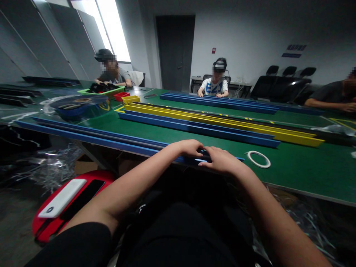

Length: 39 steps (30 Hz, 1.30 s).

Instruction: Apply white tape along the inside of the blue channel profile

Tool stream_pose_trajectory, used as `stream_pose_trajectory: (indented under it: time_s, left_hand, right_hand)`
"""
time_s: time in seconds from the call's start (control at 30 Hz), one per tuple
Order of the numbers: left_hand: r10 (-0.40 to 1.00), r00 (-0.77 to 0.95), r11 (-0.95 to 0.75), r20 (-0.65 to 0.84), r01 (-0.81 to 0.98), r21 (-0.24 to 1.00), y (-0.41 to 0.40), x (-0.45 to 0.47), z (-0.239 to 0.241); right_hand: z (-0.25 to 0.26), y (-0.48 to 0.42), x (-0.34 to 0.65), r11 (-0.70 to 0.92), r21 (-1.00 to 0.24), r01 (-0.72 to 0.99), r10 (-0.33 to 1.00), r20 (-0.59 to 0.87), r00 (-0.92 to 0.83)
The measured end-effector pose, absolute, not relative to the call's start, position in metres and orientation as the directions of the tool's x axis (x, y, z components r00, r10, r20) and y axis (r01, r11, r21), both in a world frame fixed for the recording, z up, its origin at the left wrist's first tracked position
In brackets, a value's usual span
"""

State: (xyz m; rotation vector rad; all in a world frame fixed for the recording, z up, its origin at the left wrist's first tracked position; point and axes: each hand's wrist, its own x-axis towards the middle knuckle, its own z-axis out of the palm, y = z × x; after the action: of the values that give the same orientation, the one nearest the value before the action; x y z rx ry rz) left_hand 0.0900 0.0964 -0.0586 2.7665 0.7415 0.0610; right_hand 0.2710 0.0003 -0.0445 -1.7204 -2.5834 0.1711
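A long blue channel strip (91, 136) lies along the near edge of the green table, and both hands are on its right part. My left hand (191, 148) curls over the strip, thumb towards me, its fingertips partly hidden. Close beside it, my right hand (219, 159) bends over the same strip, thumb on the near side and fingers on the far side. A small pale patch (200, 160) shows between the hands; I cannot tell what it is. To the right of my right hand lies a roll of white tape (259, 159).
Beyond are yellow channels (222, 120), more blue channels (194, 126), a large blue reel (80, 107), a red bin (121, 96) and a yellow bin (130, 99). Three other people sit around the table (306, 174). A red stool (91, 178) holds a white box (62, 198).
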Motion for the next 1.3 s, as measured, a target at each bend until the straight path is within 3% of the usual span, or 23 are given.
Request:
stream_pose_trajectory:
  time_s: [0.13,0.33,0.47,1.07,1.3]
  left_hand:
    - [0.544,0.838,-0.815,0.051,0.512,0.272,0.089,0.033,-0.057]
    - [0.57,0.812,-0.819,0.127,0.574,0.01,0.069,0.005,-0.069]
    - [0.568,0.814,-0.814,0.119,0.577,-0.063,0.065,0.016,-0.07]
    - [0.487,0.851,-0.867,0.197,0.499,-0.013,0.028,0.171,-0.077]
    - [0.505,0.838,-0.858,0.208,0.514,0.013,0.024,0.186,-0.078]
  right_hand:
    - [-0.06,-0.005,0.248,0.343,0.014,0.939,0.937,0.07,-0.344]
    - [-0.076,-0.006,0.232,0.3,0.152,0.942,0.93,0.173,-0.324]
    - [-0.075,-0.005,0.241,0.333,0.181,0.925,0.915,0.172,-0.364]
    - [-0.086,-0.045,0.411,0.345,0.191,0.919,0.906,0.187,-0.379]
    - [-0.086,-0.048,0.424,0.312,0.17,0.935,0.918,0.201,-0.342]
